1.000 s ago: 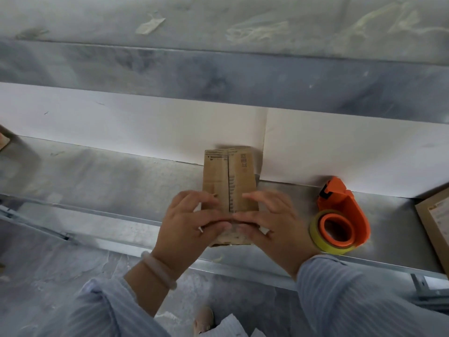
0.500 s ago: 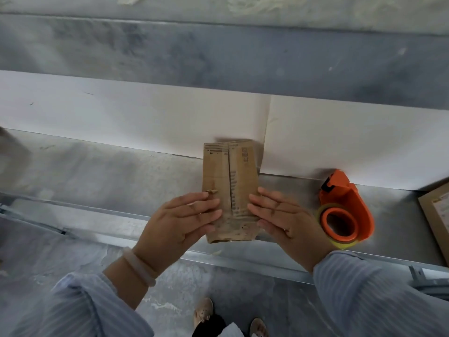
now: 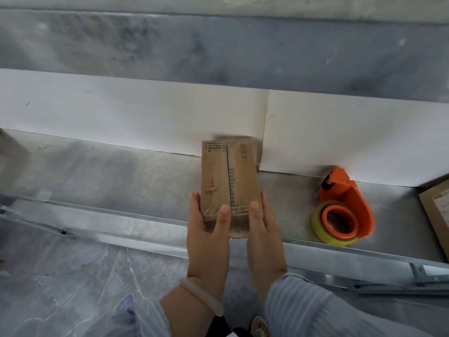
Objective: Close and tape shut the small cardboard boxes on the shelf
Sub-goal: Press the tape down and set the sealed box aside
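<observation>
A small worn cardboard box (image 3: pixel 229 176) lies on the metal shelf (image 3: pixel 109 181), its two top flaps folded shut along a middle seam. My left hand (image 3: pixel 209 229) holds its near left side, fingers along the side and thumb on top. My right hand (image 3: pixel 263 229) holds the near right side the same way, thumb on the right flap. An orange tape dispenser (image 3: pixel 345 207) with a yellowish tape roll stands on the shelf to the right of the box, apart from both hands.
Another cardboard box (image 3: pixel 437 215) shows at the right edge of the shelf. A white panel (image 3: pixel 121 113) lines the back of the shelf. The shelf's front lip (image 3: pixel 121 215) runs just under my hands; grey floor lies below.
My hands have gone from pressing flat across the top flaps to gripping the box's near end from both sides. The box sits slightly more upright in view.
</observation>
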A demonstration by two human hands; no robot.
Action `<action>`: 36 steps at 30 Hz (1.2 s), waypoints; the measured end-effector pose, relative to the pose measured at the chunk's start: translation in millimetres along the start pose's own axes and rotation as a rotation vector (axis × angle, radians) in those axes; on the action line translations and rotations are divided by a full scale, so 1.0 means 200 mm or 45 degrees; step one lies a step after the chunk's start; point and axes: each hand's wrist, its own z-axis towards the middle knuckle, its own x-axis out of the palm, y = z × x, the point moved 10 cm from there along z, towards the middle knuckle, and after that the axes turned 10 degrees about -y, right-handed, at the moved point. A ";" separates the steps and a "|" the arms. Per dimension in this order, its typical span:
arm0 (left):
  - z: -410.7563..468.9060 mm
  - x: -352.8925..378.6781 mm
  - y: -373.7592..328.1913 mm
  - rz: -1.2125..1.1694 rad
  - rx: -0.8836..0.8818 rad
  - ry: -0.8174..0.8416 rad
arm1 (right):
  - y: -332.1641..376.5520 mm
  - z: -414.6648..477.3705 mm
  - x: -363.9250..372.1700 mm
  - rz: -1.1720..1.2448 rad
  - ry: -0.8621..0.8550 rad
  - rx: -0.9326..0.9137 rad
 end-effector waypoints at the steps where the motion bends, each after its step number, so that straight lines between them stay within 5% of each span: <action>1: 0.01 -0.01 -0.01 0.030 0.004 -0.047 | 0.00 0.00 0.01 -0.004 -0.028 0.019; 12: 0.08 -0.07 0.07 0.083 0.045 -0.091 | 0.02 0.04 -0.06 -0.339 -0.221 -0.125; 15: 0.11 -0.05 0.02 0.249 0.248 0.071 | 0.02 0.04 -0.01 -0.235 -0.051 -0.185; 18: 0.12 -0.02 -0.08 0.770 0.674 0.228 | 0.03 0.05 0.00 -0.288 0.144 -0.278; 24: 0.13 -0.02 -0.21 1.017 1.281 0.449 | 0.23 0.05 0.01 -0.900 0.416 -1.061; 29: 0.19 0.01 -0.21 0.860 1.159 0.620 | 0.25 0.15 0.01 -0.921 0.571 -1.137; 36: 0.21 0.00 -0.22 1.092 1.388 0.950 | 0.24 0.16 0.01 -1.204 0.787 -1.398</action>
